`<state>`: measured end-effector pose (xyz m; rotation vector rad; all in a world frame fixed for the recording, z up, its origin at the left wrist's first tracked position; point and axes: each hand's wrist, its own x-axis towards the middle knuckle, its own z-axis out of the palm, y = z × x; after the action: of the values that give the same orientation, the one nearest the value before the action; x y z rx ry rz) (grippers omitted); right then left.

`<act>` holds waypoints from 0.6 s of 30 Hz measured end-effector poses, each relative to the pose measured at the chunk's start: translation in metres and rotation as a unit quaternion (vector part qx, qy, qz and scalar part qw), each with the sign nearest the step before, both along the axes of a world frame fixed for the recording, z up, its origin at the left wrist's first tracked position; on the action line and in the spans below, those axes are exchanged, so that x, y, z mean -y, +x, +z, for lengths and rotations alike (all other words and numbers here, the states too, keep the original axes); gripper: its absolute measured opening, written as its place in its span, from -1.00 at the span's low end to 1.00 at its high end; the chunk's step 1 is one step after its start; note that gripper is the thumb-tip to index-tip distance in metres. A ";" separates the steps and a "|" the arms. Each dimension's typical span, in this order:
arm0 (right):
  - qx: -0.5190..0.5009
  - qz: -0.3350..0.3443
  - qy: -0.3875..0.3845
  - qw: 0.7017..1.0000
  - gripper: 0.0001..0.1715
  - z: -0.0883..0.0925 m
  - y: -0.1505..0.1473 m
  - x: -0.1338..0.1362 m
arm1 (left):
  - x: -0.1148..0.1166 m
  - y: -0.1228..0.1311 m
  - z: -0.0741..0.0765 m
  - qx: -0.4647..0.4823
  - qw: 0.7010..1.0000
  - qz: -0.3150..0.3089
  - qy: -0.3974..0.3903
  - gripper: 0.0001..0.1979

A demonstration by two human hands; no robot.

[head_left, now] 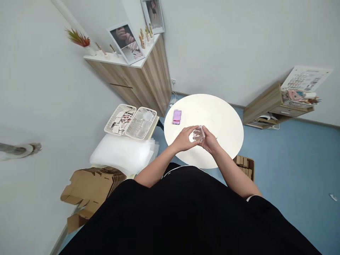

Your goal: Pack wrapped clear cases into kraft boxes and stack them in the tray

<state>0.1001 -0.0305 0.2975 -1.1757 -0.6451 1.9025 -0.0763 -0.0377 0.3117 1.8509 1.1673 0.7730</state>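
Note:
Above the round white table [220, 120] I hold a small clear plastic box [198, 134] between both hands. My left hand [184, 138] is curved round its left side, thumb below and fingers along the top edge. From the right, my right hand [209, 140] grips the box's other side. Something pale shows inside the clear walls, too small to make out. Beyond my left hand, a phone [176, 117] with a purple screen lies on the table.
Left of the table stand two white baskets [141, 122] with cards and clear pieces, beside stacked white sheets [122, 150]. Flattened cardboard boxes [90, 186] lie nearer me. A wooden cabinet [138, 81] stands behind, a low shelf [265, 102] at right, and a carton [251, 168] below the table's right edge.

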 end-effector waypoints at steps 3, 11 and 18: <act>-0.015 -0.006 -0.009 1.000 -0.49 0.004 0.022 0.006 | 0.007 0.025 0.003 0.012 1.000 -0.015 0.016 -0.22; -0.049 0.005 0.049 0.998 -0.54 0.023 0.046 0.017 | 0.019 0.048 0.015 0.008 0.997 -0.029 0.077 -0.05; -0.070 0.007 0.075 0.995 -0.59 0.026 0.063 0.019 | 0.032 0.065 0.023 -0.012 0.987 -0.028 0.156 -0.10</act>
<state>0.1630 -0.0495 0.3233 -0.9375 -0.7070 1.8942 -0.0115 -0.0693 0.3347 2.1451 1.0492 0.9466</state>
